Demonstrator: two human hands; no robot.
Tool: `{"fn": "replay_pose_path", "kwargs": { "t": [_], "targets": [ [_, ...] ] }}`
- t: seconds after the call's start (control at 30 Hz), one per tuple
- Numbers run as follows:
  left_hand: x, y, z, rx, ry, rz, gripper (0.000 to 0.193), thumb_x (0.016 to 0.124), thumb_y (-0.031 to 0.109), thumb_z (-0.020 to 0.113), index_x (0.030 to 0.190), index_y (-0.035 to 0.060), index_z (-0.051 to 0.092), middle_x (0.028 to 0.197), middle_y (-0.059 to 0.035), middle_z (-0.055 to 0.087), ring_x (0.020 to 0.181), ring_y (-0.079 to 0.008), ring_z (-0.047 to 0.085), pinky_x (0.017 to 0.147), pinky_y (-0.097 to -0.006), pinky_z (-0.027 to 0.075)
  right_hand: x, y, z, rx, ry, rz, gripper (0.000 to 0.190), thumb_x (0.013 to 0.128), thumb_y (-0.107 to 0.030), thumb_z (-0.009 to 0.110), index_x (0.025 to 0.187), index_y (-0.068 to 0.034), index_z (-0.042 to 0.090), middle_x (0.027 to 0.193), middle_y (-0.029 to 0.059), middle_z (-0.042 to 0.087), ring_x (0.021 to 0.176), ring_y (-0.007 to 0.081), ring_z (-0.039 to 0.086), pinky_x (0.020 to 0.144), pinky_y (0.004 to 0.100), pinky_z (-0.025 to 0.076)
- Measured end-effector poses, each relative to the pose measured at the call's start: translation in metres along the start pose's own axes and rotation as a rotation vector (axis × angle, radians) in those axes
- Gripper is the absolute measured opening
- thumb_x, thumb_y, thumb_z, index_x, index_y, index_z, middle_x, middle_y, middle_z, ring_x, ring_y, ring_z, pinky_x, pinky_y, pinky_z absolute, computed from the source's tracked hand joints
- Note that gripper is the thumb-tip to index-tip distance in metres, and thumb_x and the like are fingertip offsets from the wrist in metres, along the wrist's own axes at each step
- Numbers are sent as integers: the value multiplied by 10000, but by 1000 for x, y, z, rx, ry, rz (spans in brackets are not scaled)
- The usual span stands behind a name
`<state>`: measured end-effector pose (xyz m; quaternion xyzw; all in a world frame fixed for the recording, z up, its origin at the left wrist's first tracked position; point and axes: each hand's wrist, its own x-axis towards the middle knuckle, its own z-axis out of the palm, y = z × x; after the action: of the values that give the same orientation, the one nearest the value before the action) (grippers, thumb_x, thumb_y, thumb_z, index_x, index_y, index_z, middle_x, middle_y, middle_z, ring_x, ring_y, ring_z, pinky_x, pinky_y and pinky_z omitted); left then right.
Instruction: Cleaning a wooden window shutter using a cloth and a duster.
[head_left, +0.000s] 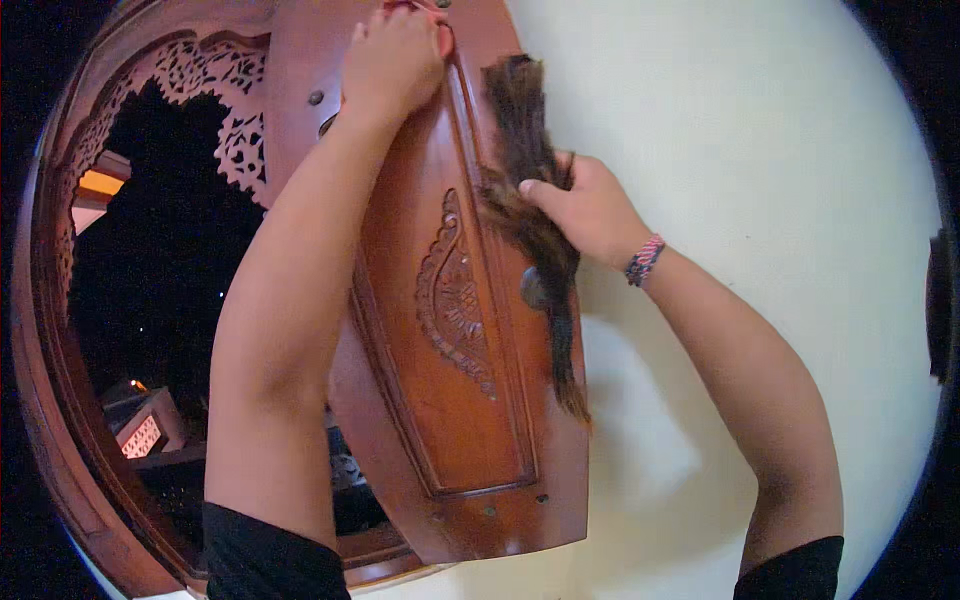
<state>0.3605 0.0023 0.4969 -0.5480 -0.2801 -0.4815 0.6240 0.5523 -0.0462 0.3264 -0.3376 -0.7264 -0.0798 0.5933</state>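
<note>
A carved, varnished wooden shutter or door panel (420, 315) fills the middle of the head view. My left hand (397, 56) is at its upper part, fingers curled around something red (445, 41), perhaps a cloth or handle, largely covered by the hand. My right hand (589, 206) grips a dark brown feather duster (517, 105), thumb across it. The duster lies against or just before the panel's right edge, its bushy part above the hand and a thinner, brown-tipped part hanging below. A round dark knob (534, 289) shows partly behind it.
Left of the panel stands a wooden frame (45, 360) with pierced carved trim (244, 135), dark night outside. A pale wall (750, 150) runs along the right. Small round metal studs (316, 97) dot the panel. A lit structure (146, 435) shows beyond the opening.
</note>
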Motion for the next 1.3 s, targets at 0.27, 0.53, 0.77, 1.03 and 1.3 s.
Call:
{"fn": "replay_pose_path", "kwargs": {
  "t": [0.27,0.53,0.77,1.03,1.3],
  "targets": [
    [44,32,30,-145,189,240,249,957,191,503,900,60,707,980,-146,705,973,-320,663,877,-462,514,-2,2,12,191,-6,21,322,899,-259,639,1062,15,688,927,216,722,887,343,694,861,418,517],
    [8,24,25,-111,142,133,259,999,243,505,1080,47,654,1141,-175,664,1096,-355,615,978,-481,463,1,9,14,220,52,28,296,913,-255,631,991,23,697,862,202,717,840,327,694,824,417,518],
    [-18,-13,-6,-296,-28,26,236,966,166,545,1154,82,662,1136,-220,666,1080,-409,617,933,-485,497,2,16,14,215,72,8,311,913,-257,622,955,43,694,835,211,710,815,338,692,808,427,517],
    [-99,2,-37,-463,2,430,208,958,188,580,1059,30,670,1103,-171,673,1074,-368,626,960,-480,494,5,7,12,200,-44,-50,333,908,-277,601,958,38,695,845,215,709,841,340,699,820,430,517],
    [-175,-51,-77,-223,-192,674,290,938,207,619,1189,65,651,1131,-128,678,1159,-316,621,1068,-436,458,3,-3,15,-114,1,-39,366,923,-288,586,1051,44,671,990,266,702,981,422,659,900,459,505]
  ]
}}
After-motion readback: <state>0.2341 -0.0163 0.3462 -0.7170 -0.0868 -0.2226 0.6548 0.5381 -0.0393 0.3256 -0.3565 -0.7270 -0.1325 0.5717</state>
